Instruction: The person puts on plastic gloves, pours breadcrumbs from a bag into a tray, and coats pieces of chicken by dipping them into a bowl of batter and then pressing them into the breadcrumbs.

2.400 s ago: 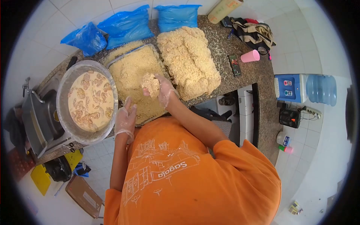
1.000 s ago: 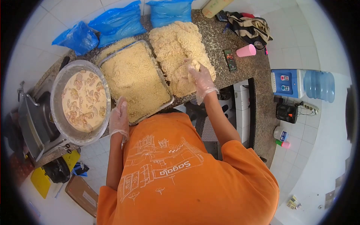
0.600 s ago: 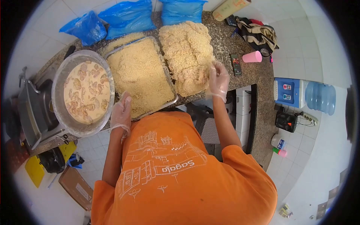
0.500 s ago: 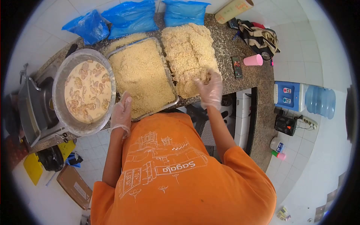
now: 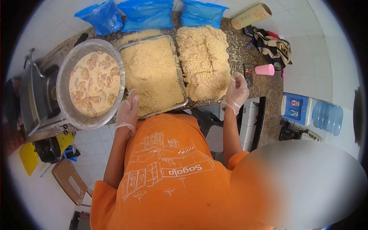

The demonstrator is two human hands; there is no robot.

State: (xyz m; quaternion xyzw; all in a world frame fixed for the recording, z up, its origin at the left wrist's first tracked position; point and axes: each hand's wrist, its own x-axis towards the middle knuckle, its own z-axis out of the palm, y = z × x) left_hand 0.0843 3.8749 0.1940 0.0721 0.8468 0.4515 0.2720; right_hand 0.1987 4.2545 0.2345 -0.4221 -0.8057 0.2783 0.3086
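Observation:
My left hand, in a clear plastic glove, rests by the near left corner of a metal tray of pale crumbs; its fingers are stretched out and hold nothing visible. On the other side, my right hand, gloved too, is at the near right edge of a thick slab of crumb-coated pieces. Its fingers are loosely bent, with nothing visible in them. Left of the tray stands a big round bowl of meat pieces in creamy liquid.
Blue plastic bags line the wall behind the tray. A phone, a pink cup, a cloth bag and a large roll lie on the right. A sink is at the left. A blurred pale shape covers the lower right.
My right hand has moved off the top of the crumb-coated slab to its right edge, and its fingers have drawn in. My left hand stays by the tray. The whole view has shifted slightly.

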